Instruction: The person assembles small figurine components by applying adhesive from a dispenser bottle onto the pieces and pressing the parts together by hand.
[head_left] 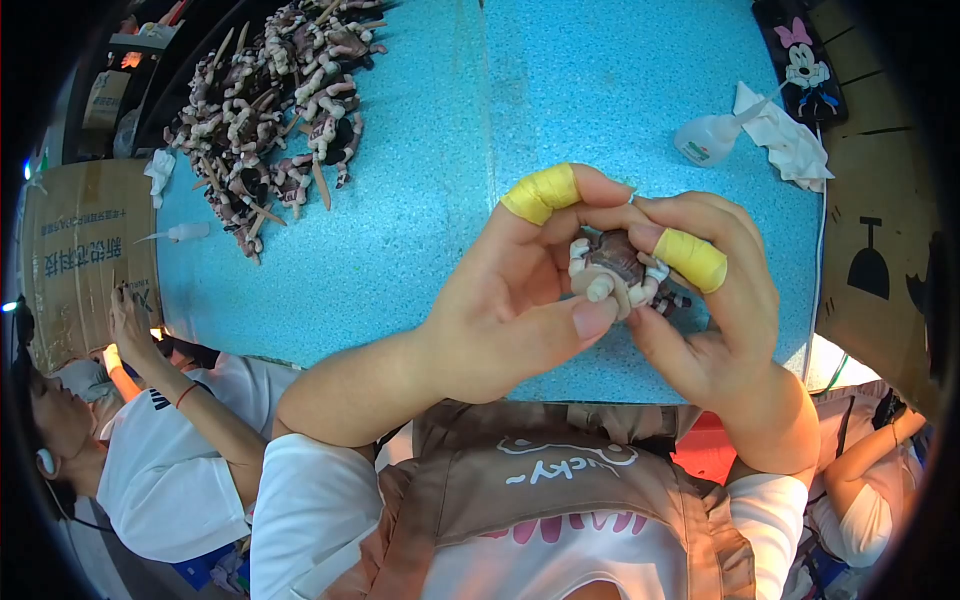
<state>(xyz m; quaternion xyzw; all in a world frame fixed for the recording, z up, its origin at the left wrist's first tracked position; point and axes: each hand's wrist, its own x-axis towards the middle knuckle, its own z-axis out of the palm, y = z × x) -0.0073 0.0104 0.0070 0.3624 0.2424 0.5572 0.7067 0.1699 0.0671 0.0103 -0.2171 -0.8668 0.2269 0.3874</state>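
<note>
Figurine [622,270] pinched between left hand [520,300] and right hand [715,320], both closed on it, above the blue table [420,200].

A speckled blue desk [420,200] fills the view under bright, even light. A brown cardboard box [85,250] stands at its left edge, dark shelving [140,60] beyond

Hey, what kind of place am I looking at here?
Probably a small toy assembly workshop: both hands, the left hand and right hand, hold a small figurine; a pile of similar figurines lies on the blue worktable, with cardboard boxes nearby.
</note>
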